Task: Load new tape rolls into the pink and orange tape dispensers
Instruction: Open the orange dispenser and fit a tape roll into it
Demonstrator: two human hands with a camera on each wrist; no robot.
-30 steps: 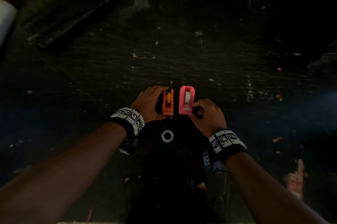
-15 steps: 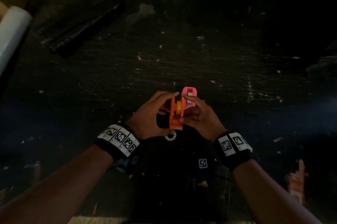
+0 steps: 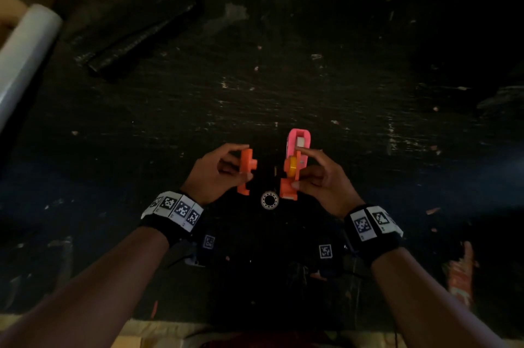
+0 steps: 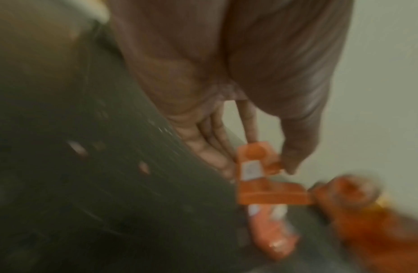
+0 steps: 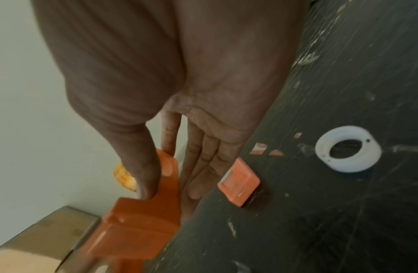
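The left hand (image 3: pixel 211 174) is pinching one orange dispenser half (image 3: pixel 246 170); the right hand (image 3: pixel 320 180) is pinching the other half (image 3: pixel 289 177) with its yellow hub. The pink dispenser (image 3: pixel 297 143) and a tape roll (image 3: pixel 269 200) are lying mid-bench (image 3: pixel 368 92).

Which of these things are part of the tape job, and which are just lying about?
Part of the job: orange dispenser halves, one in the left hand, one in the right hand; pink dispenser; white tape roll.

Lying about: black bundle; white roll.
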